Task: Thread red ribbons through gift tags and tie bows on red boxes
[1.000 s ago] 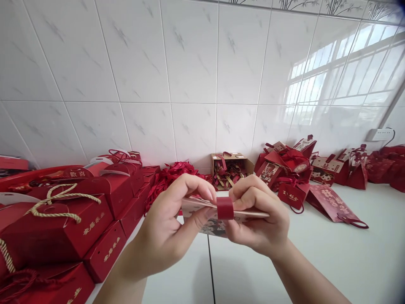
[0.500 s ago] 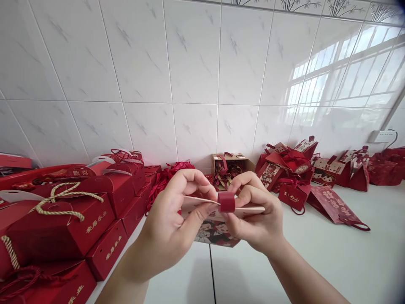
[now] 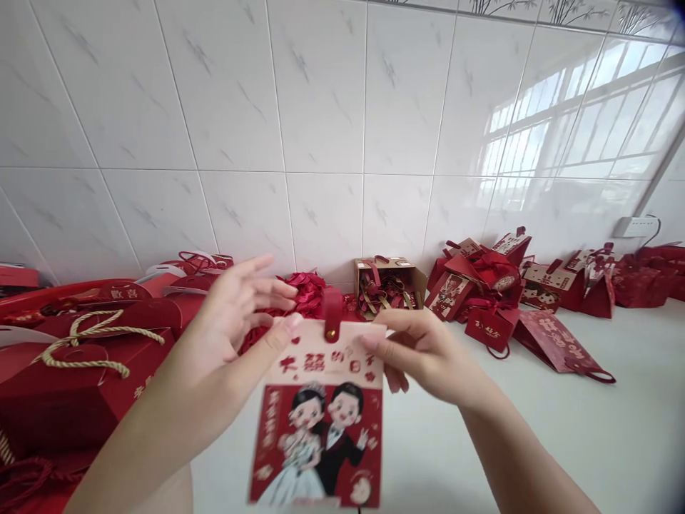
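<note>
A red and cream box (image 3: 320, 421) printed with a cartoon couple hangs upright, its front facing me. A red strap (image 3: 332, 314) with a small gold stud loops over its top edge. My right hand (image 3: 422, 350) pinches the box's upper right corner between thumb and fingers. On the other side, my left hand (image 3: 246, 321) has its fingers spread, the thumb tip at the box's upper left corner.
Red boxes with cream rope (image 3: 107, 357) are stacked at the left. An open box of straps (image 3: 390, 285) stands by the tiled wall, beside red ribbon (image 3: 305, 294). Red gift bags (image 3: 481, 278) are piled at the right on the white table (image 3: 535, 435).
The box has turned from edge-on to front-facing and hangs lower. My left hand has moved left and opened. My right hand has shifted from the strap to the corner.
</note>
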Tool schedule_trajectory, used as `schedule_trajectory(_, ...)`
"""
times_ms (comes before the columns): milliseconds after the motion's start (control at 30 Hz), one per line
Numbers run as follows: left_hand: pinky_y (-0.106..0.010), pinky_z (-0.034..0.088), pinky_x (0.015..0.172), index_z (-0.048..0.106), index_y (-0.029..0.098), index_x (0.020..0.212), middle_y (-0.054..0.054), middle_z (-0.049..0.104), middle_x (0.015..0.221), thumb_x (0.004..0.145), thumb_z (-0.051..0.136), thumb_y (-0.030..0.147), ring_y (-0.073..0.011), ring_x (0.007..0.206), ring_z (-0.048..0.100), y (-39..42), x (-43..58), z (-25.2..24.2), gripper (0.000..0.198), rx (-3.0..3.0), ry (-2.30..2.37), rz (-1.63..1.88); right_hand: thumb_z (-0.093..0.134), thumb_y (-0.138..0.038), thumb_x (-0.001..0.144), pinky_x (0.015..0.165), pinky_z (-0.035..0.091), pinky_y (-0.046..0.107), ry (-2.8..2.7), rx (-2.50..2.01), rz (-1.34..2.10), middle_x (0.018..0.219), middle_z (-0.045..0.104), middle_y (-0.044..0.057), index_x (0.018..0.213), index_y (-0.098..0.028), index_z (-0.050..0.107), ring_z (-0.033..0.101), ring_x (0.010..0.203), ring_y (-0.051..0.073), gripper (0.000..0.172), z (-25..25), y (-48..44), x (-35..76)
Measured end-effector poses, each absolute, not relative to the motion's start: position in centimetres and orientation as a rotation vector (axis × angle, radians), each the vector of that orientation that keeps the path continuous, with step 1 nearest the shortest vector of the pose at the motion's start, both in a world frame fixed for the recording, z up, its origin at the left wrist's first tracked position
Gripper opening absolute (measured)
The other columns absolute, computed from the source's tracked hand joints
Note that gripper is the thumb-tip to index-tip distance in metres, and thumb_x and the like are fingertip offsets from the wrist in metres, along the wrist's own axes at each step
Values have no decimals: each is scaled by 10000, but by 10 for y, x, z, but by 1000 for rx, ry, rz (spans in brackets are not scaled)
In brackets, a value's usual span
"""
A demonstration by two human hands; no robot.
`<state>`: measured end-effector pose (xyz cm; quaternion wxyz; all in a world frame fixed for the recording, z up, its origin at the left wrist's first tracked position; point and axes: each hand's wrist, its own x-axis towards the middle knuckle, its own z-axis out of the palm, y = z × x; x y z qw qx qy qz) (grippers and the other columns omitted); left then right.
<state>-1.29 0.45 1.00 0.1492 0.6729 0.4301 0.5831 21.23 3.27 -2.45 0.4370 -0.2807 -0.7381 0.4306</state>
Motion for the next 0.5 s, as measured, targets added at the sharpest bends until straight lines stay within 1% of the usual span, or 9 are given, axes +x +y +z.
schedule_trajectory(67, -240, 597, 813, 528, 293, 1279, -64, 671, 1118, 723, 718, 387, -207, 1087, 652, 9, -17, 9, 594, 1884, 1341, 1757, 672, -453, 830, 343, 386, 193, -1642, -832, 880, 518, 543, -14, 669, -151, 636, 525, 408, 96, 344, -24, 44, 228)
schedule_trajectory(133, -260, 597, 820, 532, 295, 1277, -70, 661, 1153, 697, 734, 404, -228, 1135, 628, 12, -22, 9, 624, 1840, 1387, 1847, 707, -434, 803, 394, 464, 221, -1315, -878, 549, 551, 593, 0, 700, -154, 672, 557, 439, 110, 301, -23, 57, 247)
schedule_trajectory(200, -253, 603, 787, 546, 295, 1272, -68, 673, 1139, 686, 745, 407, -236, 1124, 637, 12, -26, 9, 629, 1831, 1375, 1888, 716, -404, 799, 604, 595, 305, -1015, -794, 287, 798, 689, 37, 870, -168, 699, 684, 649, 161, 247, -21, 70, 266)
schedule_trajectory(233, -237, 603, 773, 550, 299, 1274, -63, 679, 1133, 684, 751, 403, -230, 1115, 643, 12, -27, 9, 632, 1839, 1359, 1898, 721, -382, 796, 749, 611, 363, -918, -736, 230, 970, 688, 57, 971, -177, 685, 715, 805, 191, 272, -20, 75, 273)
schedule_trajectory(300, -189, 593, 768, 552, 313, 1278, -45, 686, 1129, 690, 759, 389, -205, 1108, 649, 11, -27, 8, 629, 1857, 1328, 1899, 739, -303, 768, 954, 550, 446, -814, -632, 234, 1262, 574, 97, 1115, -182, 623, 682, 1051, 240, 386, -18, 80, 282)
schedule_trajectory(333, -162, 584, 771, 559, 319, 1273, -36, 688, 1127, 690, 766, 381, -189, 1105, 650, 10, -27, 8, 622, 1862, 1315, 1898, 742, -255, 750, 991, 525, 462, -782, -592, 250, 1351, 499, 118, 1148, -177, 597, 660, 1106, 256, 431, -17, 80, 283)
schedule_trajectory(400, -122, 569, 769, 586, 320, 1246, -21, 695, 1100, 668, 794, 351, -163, 1061, 666, 10, -25, 8, 615, 1862, 1281, 1902, 711, -176, 737, 1000, 514, 484, -753, -534, 229, 1432, 408, 140, 1178, -172, 576, 646, 1130, 275, 461, -15, 75, 282)
schedule_trajectory(433, -112, 566, 761, 603, 316, 1224, -15, 703, 1068, 651, 810, 326, -152, 1014, 680, 11, -24, 8, 609, 1859, 1260, 1906, 683, -152, 740, 997, 511, 500, -760, -511, 189, 1432, 411, 132, 1186, -182, 580, 645, 1129, 278, 458, -15, 70, 280)
schedule_trajectory(500, -105, 565, 735, 634, 303, 1173, 4, 718, 955, 631, 826, 271, -128, 888, 699, 11, -24, 9, 576, 1858, 1227, 1931, 633, -124, 746, 984, 502, 537, -806, -475, 89, 1366, 488, 94, 1169, -209, 614, 653, 1103, 281, 432, -13, 60, 276)
